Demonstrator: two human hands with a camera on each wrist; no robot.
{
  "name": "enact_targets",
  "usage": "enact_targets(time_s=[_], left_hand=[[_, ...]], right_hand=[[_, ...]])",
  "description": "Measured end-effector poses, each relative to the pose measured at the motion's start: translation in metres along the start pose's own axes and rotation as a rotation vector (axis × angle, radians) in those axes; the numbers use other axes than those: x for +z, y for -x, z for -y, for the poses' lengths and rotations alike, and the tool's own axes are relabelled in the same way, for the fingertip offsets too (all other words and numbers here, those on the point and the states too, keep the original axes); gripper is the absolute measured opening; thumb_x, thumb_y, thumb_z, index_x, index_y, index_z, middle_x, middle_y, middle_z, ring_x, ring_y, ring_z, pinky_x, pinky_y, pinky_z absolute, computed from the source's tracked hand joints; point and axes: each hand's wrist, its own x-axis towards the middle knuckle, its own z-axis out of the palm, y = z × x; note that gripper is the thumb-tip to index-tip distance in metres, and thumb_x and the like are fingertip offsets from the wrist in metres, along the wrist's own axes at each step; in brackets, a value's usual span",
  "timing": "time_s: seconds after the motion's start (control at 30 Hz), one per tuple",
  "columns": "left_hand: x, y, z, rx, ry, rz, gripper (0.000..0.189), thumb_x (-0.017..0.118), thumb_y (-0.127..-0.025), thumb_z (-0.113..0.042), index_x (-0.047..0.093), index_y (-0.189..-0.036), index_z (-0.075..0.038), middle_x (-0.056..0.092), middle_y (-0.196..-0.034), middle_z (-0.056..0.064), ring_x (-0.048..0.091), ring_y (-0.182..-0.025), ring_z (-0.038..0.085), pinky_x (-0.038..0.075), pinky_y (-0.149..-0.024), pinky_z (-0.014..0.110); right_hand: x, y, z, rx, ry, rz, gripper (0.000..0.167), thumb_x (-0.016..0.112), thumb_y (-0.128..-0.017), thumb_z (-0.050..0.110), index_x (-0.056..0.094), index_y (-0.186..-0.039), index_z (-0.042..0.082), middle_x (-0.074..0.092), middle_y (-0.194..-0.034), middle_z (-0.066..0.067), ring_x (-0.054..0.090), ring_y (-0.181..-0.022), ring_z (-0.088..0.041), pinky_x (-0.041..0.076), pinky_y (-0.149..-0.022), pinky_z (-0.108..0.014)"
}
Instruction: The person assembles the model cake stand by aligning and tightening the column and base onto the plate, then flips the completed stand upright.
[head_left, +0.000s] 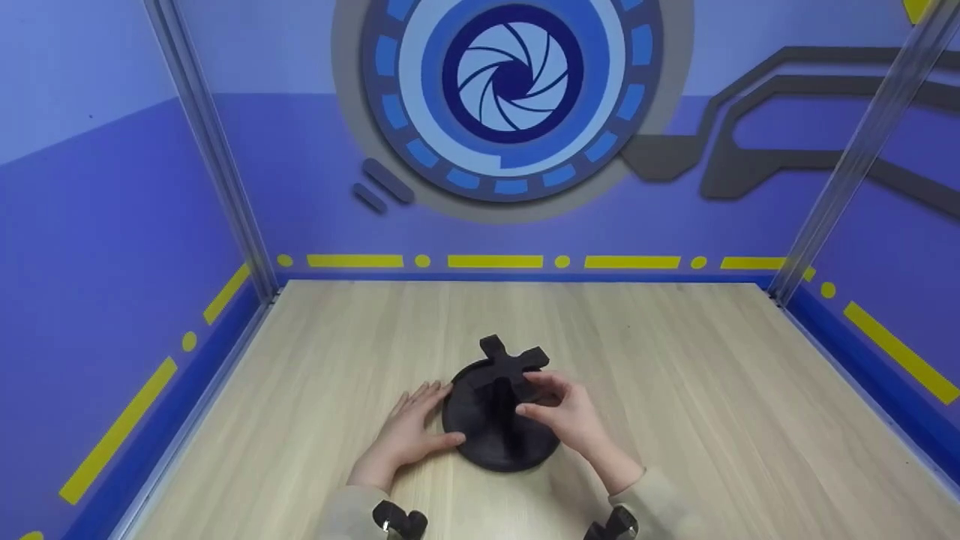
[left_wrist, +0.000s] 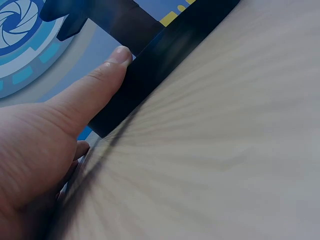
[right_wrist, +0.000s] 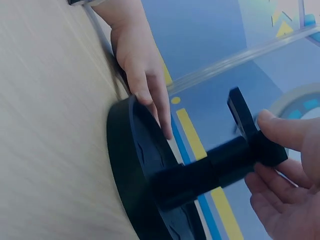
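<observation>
A black stand rests on the table: a round, shallow-rimmed base (head_left: pixel 466 424) with an upright post (head_left: pixel 505 416), topped by a cross-shaped piece (head_left: pixel 508 364). My left hand (head_left: pixel 409 429) lies against the base's left side, fingers straight. In the left wrist view its thumb (left_wrist: pixel 107 80) presses the outer rim (left_wrist: pixel 160 60). My right hand (head_left: pixel 574 416) pinches one arm of the cross-shaped top between thumb and fingers. The right wrist view shows that thumb above the cross (right_wrist: pixel 242 112) and the fingers beneath it, beside the post (right_wrist: pixel 200 175). Whether the cross is fixed to the post, I cannot tell.
The pale wood table (head_left: pixel 337 337) spreads around the stand. Blue printed panels (head_left: pixel 300 172) enclose its back and sides, with metal posts (head_left: pixel 217 150) at the rear corners. Dark devices (head_left: pixel 400 519) sit on both wrists.
</observation>
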Motion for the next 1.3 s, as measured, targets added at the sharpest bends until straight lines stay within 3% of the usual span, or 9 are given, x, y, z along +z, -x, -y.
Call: enact_targets(time_s=[0.27,0.47,0.67,0.8,0.87,0.97,1.1,1.2,1.3], left_hand=[[0.001,0.0,0.0,-0.002,-0.01,-0.005,0.094,0.079,-0.083,-0.055,0.044,-0.156,-0.009,0.037,-0.164,0.023,0.028,-0.155,0.045,0.011,-0.131,0.065],[0.0,0.0,-0.001,0.0,-0.005,-0.002,0.093,0.08,-0.083,-0.054,0.044,-0.156,-0.008,0.036,-0.164,0.024,0.028,-0.155,0.045,0.012,-0.131,0.065],[-0.001,0.0,-0.001,-0.017,-0.002,0.004,0.093,0.08,-0.083,-0.054,0.043,-0.156,-0.008,0.035,-0.165,0.023,0.027,-0.156,0.045,0.011,-0.131,0.064],[0.0,0.0,0.0,-0.026,0.002,0.011,0.095,0.08,-0.083,-0.054,0.043,-0.156,-0.008,0.034,-0.165,0.023,0.026,-0.156,0.044,0.01,-0.131,0.063],[0.0,0.0,0.0,-0.023,0.001,0.011,0.095,0.08,-0.083,-0.055,0.043,-0.156,-0.007,0.035,-0.165,0.023,0.026,-0.156,0.044,0.01,-0.131,0.063],[0.0,0.0,0.0,-0.017,-0.005,0.009,0.095,0.08,-0.083,-0.055,0.043,-0.156,-0.007,0.035,-0.164,0.024,0.027,-0.156,0.045,0.011,-0.131,0.064],[0.0,0.0,0.0,-0.01,-0.013,0.008,0.095,0.079,-0.083,-0.057,0.044,-0.156,-0.007,0.036,-0.164,0.024,0.028,-0.156,0.045,0.012,-0.131,0.064],[0.0,0.0,0.0,-0.009,-0.014,0.009,0.095,0.079,-0.083,-0.057,0.043,-0.156,-0.007,0.035,-0.164,0.024,0.028,-0.156,0.045,0.012,-0.131,0.064],[0.0,0.0,0.0,-0.009,-0.015,0.008,0.095,0.079,-0.083,-0.057,0.043,-0.156,-0.008,0.036,-0.165,0.023,0.028,-0.156,0.045,0.012,-0.131,0.064]], right_hand=[[0.007,0.004,0.004,-0.005,0.007,-0.045,0.049,0.085,-0.078,-0.001,0.065,-0.122,-0.011,0.071,-0.118,-0.024,0.068,-0.1,-0.011,0.063,-0.088,-0.025],[0.0,0.004,0.009,-0.012,0.033,-0.038,0.047,0.086,-0.08,0.002,0.066,-0.122,-0.008,0.072,-0.117,-0.022,0.069,-0.105,-0.019,0.062,-0.093,-0.028],[-0.018,-0.006,0.018,-0.025,0.066,-0.132,0.036,0.083,-0.083,0.003,0.07,-0.116,-0.004,0.074,-0.117,-0.02,0.069,-0.113,-0.032,0.057,-0.106,-0.05],[-0.03,-0.019,0.016,-0.027,0.094,-0.169,0.038,0.081,-0.086,0.005,0.07,-0.122,-0.001,0.073,-0.124,-0.019,0.067,-0.12,-0.034,0.052,-0.11,-0.056],[-0.036,-0.027,0.01,-0.023,0.084,-0.136,0.041,0.08,-0.088,0.006,0.068,-0.127,-0.001,0.071,-0.129,-0.019,0.065,-0.125,-0.034,0.05,-0.113,-0.056],[-0.044,-0.039,-0.002,-0.024,0.047,-0.021,0.047,0.076,-0.092,0.007,0.063,-0.135,-0.003,0.066,-0.138,-0.021,0.06,-0.133,-0.036,0.048,-0.117,-0.053],[-0.051,-0.052,-0.018,-0.037,-0.004,0.151,0.053,0.071,-0.096,0.011,0.054,-0.143,-0.006,0.058,-0.147,-0.025,0.055,-0.139,-0.037,0.051,-0.112,-0.027],[-0.053,-0.057,-0.025,-0.039,-0.042,0.238,0.055,0.068,-0.099,0.013,0.05,-0.147,-0.007,0.055,-0.15,-0.024,0.058,-0.138,-0.023,0.049,-0.104,-0.012],[-0.053,-0.06,-0.031,-0.036,-0.08,0.284,0.054,0.065,-0.101,0.013,0.049,-0.148,-0.007,0.054,-0.15,-0.025,0.061,-0.13,-0.005,0.048,-0.106,-0.011]])
